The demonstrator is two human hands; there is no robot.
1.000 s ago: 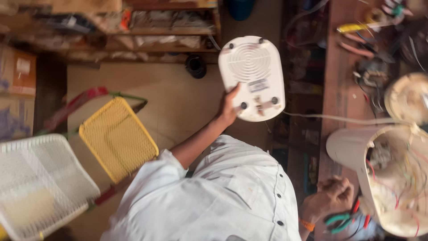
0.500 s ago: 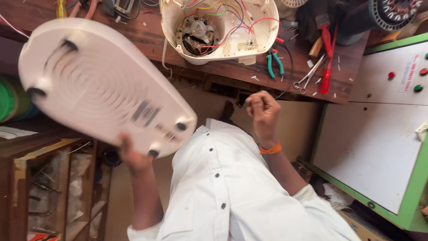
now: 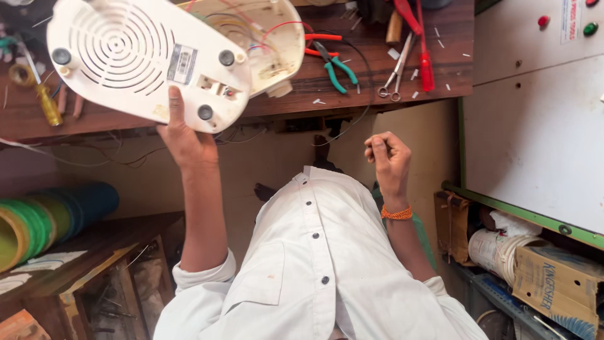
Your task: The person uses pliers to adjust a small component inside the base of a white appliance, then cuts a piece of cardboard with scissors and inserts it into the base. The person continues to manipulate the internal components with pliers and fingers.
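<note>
My left hand [image 3: 185, 135] grips the near edge of a white plastic base cover [image 3: 126, 56] and holds it up over the workbench edge. The cover's underside faces me, with a round vent grille, black rubber feet and a label. Behind it on the wooden bench [image 3: 371, 94] stands a white appliance housing [image 3: 280, 38], open, with coloured wires inside. My right hand [image 3: 387, 157], with an orange band at the wrist, hovers over my lap with the fingers curled shut. I cannot make out anything in it.
Green-handled pliers [image 3: 336, 63], a red-handled screwdriver [image 3: 426, 60] and scissors [image 3: 393, 79] lie on the bench, with a yellow-handled screwdriver [image 3: 47, 104] at its left. Green and blue rolls [image 3: 50, 217] sit at the left. A white panel with buttons [image 3: 535, 126] and a cardboard box [image 3: 553, 283] stand at the right.
The view has swung round sharply. My left hand has brought the white cover up in front of the open housing on the bench. My right hand stays curled.
</note>
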